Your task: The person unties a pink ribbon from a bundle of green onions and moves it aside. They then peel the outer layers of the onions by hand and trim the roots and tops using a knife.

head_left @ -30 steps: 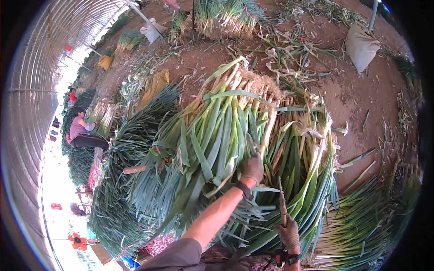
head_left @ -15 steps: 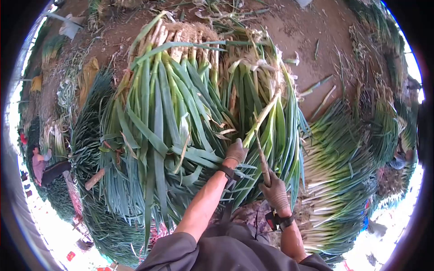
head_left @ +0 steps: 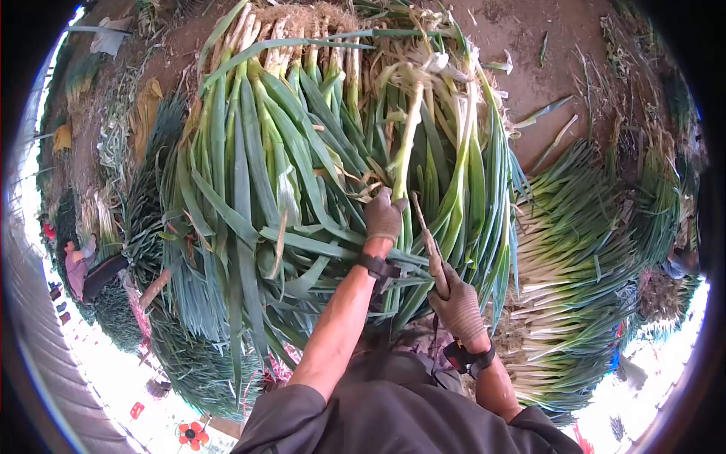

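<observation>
My left hand (head_left: 384, 216), in a brown knit glove, is closed around the green part of a leek (head_left: 408, 144). That stalk stands up from the fist, its root end toward the far side of the heap. Below and to the right, my gloved right hand (head_left: 459, 304) grips a narrow knife (head_left: 431, 250), which looks worn and brownish. The knife's tip points up and left, close beside the left hand. Under both hands lies a big heap of leeks (head_left: 249, 159) with long green leaves and pale, rooty ends at the far edge.
Rows of leeks with white shanks (head_left: 552, 295) lie at the right. More piled green leaves (head_left: 189, 378) spread at the lower left. A person (head_left: 79, 268) is at the far left. Scattered leaf scraps lie on the brown ground (head_left: 522, 45).
My left hand has moved up and slightly left with the leek, which now stands more upright. The knife has come away from the stalk, and its tip has swung left.
</observation>
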`<state>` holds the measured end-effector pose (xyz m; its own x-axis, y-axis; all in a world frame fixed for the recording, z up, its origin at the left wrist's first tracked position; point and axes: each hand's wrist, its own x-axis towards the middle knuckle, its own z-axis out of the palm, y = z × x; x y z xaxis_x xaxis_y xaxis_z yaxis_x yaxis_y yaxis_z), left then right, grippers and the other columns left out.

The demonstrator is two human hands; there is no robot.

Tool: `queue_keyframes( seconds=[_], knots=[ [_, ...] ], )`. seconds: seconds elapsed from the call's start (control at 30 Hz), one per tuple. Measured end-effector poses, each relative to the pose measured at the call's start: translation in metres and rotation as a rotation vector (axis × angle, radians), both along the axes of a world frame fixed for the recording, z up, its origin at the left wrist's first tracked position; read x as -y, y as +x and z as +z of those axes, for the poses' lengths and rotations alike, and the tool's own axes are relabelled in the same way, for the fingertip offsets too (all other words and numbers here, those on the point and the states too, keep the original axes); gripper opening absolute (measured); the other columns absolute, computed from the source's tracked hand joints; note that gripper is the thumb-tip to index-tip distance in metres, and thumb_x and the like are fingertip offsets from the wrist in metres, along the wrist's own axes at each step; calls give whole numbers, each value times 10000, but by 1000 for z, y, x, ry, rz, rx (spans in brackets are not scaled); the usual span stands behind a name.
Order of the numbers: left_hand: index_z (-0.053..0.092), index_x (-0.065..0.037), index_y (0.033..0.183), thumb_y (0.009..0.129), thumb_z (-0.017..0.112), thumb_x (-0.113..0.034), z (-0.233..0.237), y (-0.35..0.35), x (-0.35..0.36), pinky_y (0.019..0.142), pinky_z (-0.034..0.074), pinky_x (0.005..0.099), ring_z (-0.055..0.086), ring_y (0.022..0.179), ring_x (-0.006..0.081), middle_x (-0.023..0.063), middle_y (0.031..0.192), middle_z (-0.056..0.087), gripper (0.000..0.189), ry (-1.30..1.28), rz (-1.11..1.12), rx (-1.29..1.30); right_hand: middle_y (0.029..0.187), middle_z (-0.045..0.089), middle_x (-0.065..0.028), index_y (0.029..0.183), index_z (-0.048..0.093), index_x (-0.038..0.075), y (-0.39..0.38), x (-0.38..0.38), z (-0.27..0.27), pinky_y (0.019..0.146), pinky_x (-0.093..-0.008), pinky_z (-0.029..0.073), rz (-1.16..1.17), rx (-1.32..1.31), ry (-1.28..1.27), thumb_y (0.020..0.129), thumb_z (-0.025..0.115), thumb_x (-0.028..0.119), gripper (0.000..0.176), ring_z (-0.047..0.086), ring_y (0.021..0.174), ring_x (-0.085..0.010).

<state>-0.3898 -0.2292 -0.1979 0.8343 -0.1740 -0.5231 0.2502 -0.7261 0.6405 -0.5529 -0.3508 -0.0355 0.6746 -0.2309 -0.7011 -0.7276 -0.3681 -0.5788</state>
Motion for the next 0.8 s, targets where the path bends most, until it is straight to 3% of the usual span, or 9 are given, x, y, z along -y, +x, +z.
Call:
queue_keyframes(
  seconds=[0.1,0.43,0.57,0.8],
  knots=[
    [692,-20,1055,868,746,-339,-9,-2,7,784,534,492,701,879,430,239,887,721,374,41,-11,-56,1022,689,-290,1388,532,26,-4,5,-5,840,-470,549,-13,-66,39,816,691,109,599,674,997,-468],
    [699,-21,1018,830,788,-342,-7,-4,10,788,548,484,715,876,410,228,899,731,382,92,-34,-121,983,675,-311,1336,566,42,42,22,-60,814,-515,536,23,40,-78,832,656,132,521,654,952,-486],
    [703,-14,1022,823,794,-355,-18,-12,7,777,539,472,713,856,396,228,890,727,405,117,-58,-62,948,678,-307,1245,583,54,68,29,-95,812,-564,532,41,149,-171,823,641,140,435,653,911,-498],
    [696,-13,1044,839,786,-336,-21,-15,7,786,540,477,709,891,412,232,916,727,393,123,-82,-34,970,693,-285,1125,606,44,107,44,-136,840,-560,528,45,65,-216,825,653,189,336,655,935,-490]
  ],
)
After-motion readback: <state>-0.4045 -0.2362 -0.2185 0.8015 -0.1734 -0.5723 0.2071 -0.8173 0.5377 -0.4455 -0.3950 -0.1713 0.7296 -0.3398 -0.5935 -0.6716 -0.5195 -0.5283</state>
